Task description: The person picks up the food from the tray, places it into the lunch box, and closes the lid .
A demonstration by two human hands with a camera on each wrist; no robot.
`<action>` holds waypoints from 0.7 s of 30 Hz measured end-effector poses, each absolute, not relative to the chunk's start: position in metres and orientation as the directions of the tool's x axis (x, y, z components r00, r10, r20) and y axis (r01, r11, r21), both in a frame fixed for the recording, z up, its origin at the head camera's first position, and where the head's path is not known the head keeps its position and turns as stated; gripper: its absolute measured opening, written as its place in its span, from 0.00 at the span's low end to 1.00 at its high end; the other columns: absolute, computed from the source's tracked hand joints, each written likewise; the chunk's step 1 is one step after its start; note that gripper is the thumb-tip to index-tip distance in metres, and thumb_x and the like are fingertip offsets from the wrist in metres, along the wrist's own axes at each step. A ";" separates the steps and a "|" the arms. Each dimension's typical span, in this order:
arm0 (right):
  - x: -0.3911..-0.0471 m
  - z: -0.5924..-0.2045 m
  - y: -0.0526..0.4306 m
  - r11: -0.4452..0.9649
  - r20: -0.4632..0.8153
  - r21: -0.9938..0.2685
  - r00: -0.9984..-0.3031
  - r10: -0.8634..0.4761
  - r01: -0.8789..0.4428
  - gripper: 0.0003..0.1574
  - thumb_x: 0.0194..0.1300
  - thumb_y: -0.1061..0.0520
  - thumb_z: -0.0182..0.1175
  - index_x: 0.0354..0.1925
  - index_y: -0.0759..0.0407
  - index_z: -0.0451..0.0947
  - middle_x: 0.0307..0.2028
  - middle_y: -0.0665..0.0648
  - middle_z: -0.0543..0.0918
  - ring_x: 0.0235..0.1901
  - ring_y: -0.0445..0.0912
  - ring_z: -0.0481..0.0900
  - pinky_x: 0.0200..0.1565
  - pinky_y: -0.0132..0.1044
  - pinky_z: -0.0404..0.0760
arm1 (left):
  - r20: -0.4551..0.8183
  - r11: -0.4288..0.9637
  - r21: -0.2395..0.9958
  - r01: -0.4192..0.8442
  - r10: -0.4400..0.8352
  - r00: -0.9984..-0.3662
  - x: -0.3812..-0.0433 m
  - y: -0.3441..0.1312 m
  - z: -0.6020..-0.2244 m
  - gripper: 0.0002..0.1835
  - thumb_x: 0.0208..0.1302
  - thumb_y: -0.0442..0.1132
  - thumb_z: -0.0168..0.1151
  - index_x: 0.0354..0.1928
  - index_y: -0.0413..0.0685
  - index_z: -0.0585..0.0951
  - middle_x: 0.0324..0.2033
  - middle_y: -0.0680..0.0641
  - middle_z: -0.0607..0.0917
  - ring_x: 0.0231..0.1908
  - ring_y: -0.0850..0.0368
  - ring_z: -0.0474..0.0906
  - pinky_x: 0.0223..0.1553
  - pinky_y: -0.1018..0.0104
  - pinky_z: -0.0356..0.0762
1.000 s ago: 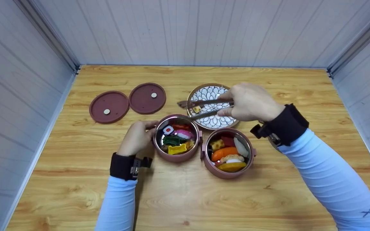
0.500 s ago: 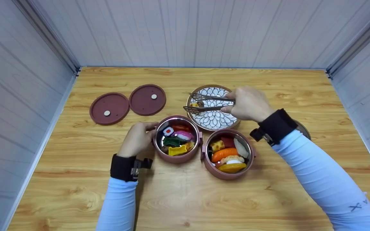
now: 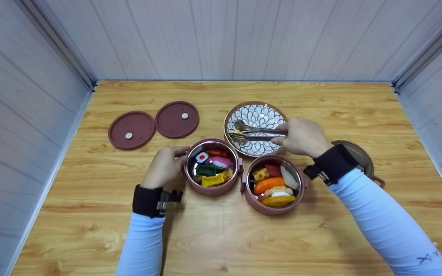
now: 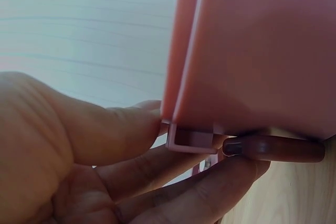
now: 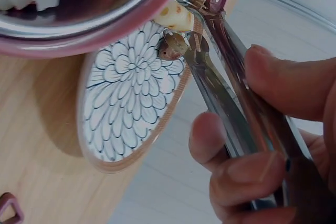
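Observation:
My left hand (image 3: 162,166) holds the side clip of the left pink round lunch box (image 3: 212,190), its thumb near the rim and fingers under the clip (image 4: 193,139). Toy food pieces lie inside, among them a yellow piece (image 3: 212,180) and a pink one (image 3: 220,161). Metal tongs (image 3: 267,131) are gripped in my right hand (image 3: 303,136). Their tips are low over the left side of a flower-patterned plate (image 3: 257,115), by a spotted yellow piece (image 5: 178,18) and a small brown piece (image 5: 168,52). Whether the tips pinch either piece I cannot tell.
A second pink lunch box (image 3: 269,209) with toy food, including an orange piece (image 3: 268,185), stands right of the first. Two dark red lids (image 3: 131,124) lie at the back left. Partly hidden by my right wrist is a round grey-brown thing (image 3: 361,155) with a pink loop.
The tongs have moved from beside the left lunch box onto the plate, and their arms have come closer together. My right hand has shifted slightly toward me. My left hand has stayed put.

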State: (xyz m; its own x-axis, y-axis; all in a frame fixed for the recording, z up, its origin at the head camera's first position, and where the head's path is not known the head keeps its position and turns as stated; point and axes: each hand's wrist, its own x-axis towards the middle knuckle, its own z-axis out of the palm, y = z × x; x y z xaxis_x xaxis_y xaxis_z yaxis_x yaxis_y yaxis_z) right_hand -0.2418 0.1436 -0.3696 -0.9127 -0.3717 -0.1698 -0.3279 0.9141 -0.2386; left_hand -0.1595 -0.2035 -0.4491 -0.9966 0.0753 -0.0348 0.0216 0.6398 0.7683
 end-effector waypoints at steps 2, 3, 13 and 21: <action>-0.241 -0.372 0.148 0.915 -0.177 -0.253 -0.915 -0.362 -0.313 0.32 0.64 0.40 0.65 0.60 0.55 0.80 0.60 0.65 0.78 0.57 0.64 0.74 0.54 0.61 0.73 | -0.027 0.640 0.768 0.030 0.079 -0.997 -0.160 -0.203 -0.449 0.18 0.69 0.30 0.58 0.60 0.36 0.79 0.53 0.38 0.83 0.50 0.49 0.79 0.51 0.55 0.77; -0.240 -0.372 0.150 0.916 -0.183 -0.261 -0.916 -0.357 -0.305 0.32 0.64 0.40 0.65 0.60 0.55 0.79 0.60 0.65 0.77 0.58 0.64 0.74 0.54 0.61 0.72 | -0.025 0.639 0.769 0.032 0.080 -0.997 -0.160 -0.203 -0.449 0.18 0.69 0.29 0.58 0.60 0.36 0.79 0.53 0.38 0.83 0.49 0.49 0.79 0.51 0.55 0.77; -0.230 -0.369 0.162 0.920 -0.174 -0.238 -0.918 -0.356 -0.312 0.30 0.65 0.41 0.64 0.60 0.54 0.79 0.58 0.67 0.79 0.41 0.58 0.79 0.32 0.48 0.77 | -0.015 0.639 0.768 0.039 0.078 -0.997 -0.160 -0.204 -0.450 0.17 0.69 0.30 0.58 0.59 0.36 0.80 0.52 0.38 0.84 0.49 0.50 0.79 0.51 0.56 0.77; -0.211 -0.361 0.174 0.905 -0.064 -0.262 -0.929 -0.364 -0.336 0.29 0.64 0.38 0.65 0.58 0.49 0.82 0.44 0.63 0.87 0.20 0.48 0.71 0.18 0.39 0.64 | -0.028 0.633 0.774 0.026 0.076 -0.997 -0.160 -0.204 -0.451 0.18 0.70 0.30 0.57 0.59 0.36 0.80 0.52 0.39 0.84 0.45 0.51 0.80 0.45 0.58 0.78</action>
